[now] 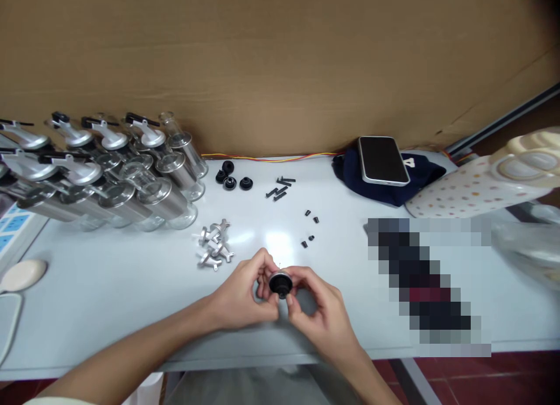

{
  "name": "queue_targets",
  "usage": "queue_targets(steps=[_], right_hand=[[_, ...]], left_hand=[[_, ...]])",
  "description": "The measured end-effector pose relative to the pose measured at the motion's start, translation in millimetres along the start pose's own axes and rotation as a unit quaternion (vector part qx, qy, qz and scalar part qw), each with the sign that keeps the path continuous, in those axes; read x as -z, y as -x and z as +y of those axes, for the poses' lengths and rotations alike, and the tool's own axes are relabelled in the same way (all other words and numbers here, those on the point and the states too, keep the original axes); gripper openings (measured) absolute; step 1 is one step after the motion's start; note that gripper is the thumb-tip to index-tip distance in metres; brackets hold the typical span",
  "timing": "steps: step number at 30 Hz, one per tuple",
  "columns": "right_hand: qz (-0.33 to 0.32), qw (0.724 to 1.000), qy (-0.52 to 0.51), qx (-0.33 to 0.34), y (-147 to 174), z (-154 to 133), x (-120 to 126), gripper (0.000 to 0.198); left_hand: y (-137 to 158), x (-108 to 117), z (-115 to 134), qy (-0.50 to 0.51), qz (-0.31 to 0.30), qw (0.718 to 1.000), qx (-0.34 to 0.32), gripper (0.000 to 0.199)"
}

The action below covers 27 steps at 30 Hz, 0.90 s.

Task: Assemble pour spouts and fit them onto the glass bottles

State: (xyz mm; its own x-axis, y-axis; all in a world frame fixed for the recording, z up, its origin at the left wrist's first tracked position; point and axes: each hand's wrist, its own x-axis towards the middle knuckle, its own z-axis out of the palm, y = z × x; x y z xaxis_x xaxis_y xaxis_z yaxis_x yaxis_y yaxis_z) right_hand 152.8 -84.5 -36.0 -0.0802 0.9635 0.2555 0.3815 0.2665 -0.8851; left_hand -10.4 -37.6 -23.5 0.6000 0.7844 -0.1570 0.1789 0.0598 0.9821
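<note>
Near the front of the table, both hands hold one bottle pourer stopper point(280, 285), a black ribbed piece with a silver rim. My left hand point(249, 291) pinches it from the left with thumb and fingers. From the right, my right hand point(317, 306) grips the same stopper, its thumb low by the narrow end. The fingers hide part of its far side. Several silver pourer spouts point(214, 244) lie in a pile left of my hands. Farther back are several loose black stoppers point(245, 184), thin black strips point(280, 192) and tiny black caps point(315, 220).
Glass bottles with metal sleeves point(164, 198) crowd the left, several topped with pourers point(116, 139). A phone point(384, 161) rests on a dark blue cap point(350, 177) at the back right, beside a dotted white container point(459, 186). A blurred dark object point(420, 276) lies right. Cardboard point(280, 72) stands behind.
</note>
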Motion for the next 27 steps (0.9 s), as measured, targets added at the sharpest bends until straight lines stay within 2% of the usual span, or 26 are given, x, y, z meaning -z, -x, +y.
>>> queue_targets(steps=[6, 10, 14, 19, 23, 27], right_hand=[[-0.001, 1.000, 0.011, -0.004, 2, -1, 0, 0.021], [-0.002, 1.000, -0.001, -0.009, 1, 0, 0, 0.023], [-0.007, 0.999, -0.033, -0.013, 1, 1, -2, 0.028], [0.021, 0.999, -0.047, -0.007, 4, 7, -4, 0.036], [0.062, 0.997, -0.036, 0.003, 4, 12, -4, 0.023], [0.062, 0.998, 0.008, 0.014, 1, 10, -4, 0.019]], left_hand=[[0, 0, 1, -0.023, -0.002, 1.000, 0.002, 0.023], [0, 1, -3, -0.056, 0.009, 0.998, -0.019, 0.024], [-1, 0, -8, -0.100, 0.065, 0.989, -0.089, 0.023], [-1, 2, -7, -0.154, 0.134, 0.960, -0.192, 0.032], [-1, 3, -7, -0.155, 0.143, 0.945, -0.248, 0.034], [-1, 3, -8, -0.142, 0.130, 0.940, -0.280, 0.034]])
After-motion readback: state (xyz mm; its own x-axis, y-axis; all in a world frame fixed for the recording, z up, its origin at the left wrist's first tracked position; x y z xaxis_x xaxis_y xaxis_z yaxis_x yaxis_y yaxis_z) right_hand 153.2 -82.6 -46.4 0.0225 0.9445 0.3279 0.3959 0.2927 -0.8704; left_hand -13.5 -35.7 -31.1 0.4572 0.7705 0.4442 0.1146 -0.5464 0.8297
